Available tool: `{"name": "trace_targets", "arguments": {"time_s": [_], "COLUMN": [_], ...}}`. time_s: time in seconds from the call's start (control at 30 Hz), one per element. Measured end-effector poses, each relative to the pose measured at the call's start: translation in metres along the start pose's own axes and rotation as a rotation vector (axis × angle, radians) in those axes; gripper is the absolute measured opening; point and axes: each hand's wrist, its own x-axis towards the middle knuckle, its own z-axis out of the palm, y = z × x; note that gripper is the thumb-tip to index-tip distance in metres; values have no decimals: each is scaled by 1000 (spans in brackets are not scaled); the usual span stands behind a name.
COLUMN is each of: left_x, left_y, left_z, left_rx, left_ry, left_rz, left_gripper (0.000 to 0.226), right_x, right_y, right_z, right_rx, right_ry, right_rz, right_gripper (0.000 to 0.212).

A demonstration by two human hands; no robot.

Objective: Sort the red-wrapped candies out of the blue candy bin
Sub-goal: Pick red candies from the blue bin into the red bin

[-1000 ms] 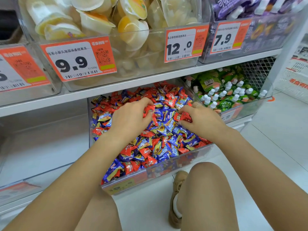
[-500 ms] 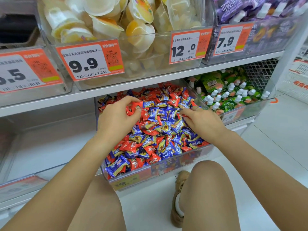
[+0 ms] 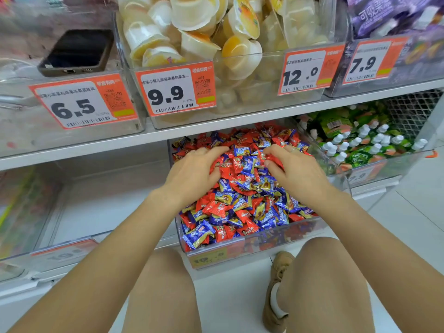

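A clear bin on the lower shelf is heaped with mixed red-wrapped candies and blue-wrapped candies. Both hands are sunk into the rear half of the pile. My left hand curls its fingers and thumb round a clump of red candies at the pile's left centre. A short gap to the right, my right hand, with a ring on one finger, pinches red candies between thumb and fingers. What lies under either palm is hidden.
A clear bin stands to the left on the same shelf. Green spouted pouches fill the bin on the right. Above are jelly cups, orange price tags and a phone. My knees and a tan shoe are below.
Both hands have moved from the middle of the pile toward its rear and closer together. The view has tilted up and drawn nearer to the shelf.
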Motion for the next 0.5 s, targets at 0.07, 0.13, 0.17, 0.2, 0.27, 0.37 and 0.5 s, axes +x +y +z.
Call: {"name": "trace_targets", "arguments": {"time_s": [0.07, 0.13, 0.17, 0.2, 0.27, 0.37, 0.5], "left_x": [8, 15, 18, 21, 26, 29, 32], "left_y": [5, 13, 18, 22, 26, 26, 24], "left_z": [5, 11, 14, 17, 23, 30, 32], "left_rx": [40, 130, 164, 187, 244, 342, 299], "left_ry": [-85, -126, -127, -122, -109, -93, -55], "left_rz": [10, 9, 0, -10, 9, 58, 96], "left_gripper": [45, 51, 61, 72, 82, 65, 32], "right_x": [-1, -1, -2, -2, -4, -7, -8], "right_y": [1, 4, 6, 8, 11, 14, 15], "right_z": [3, 6, 8, 9, 11, 14, 16], "right_rx": [30, 40, 41, 41, 44, 69, 97], "right_ry": [2, 1, -5, -12, -26, -28, -32], "right_rz": [26, 37, 39, 41, 45, 47, 47], "right_gripper": [28, 28, 28, 28, 29, 29, 27]}}
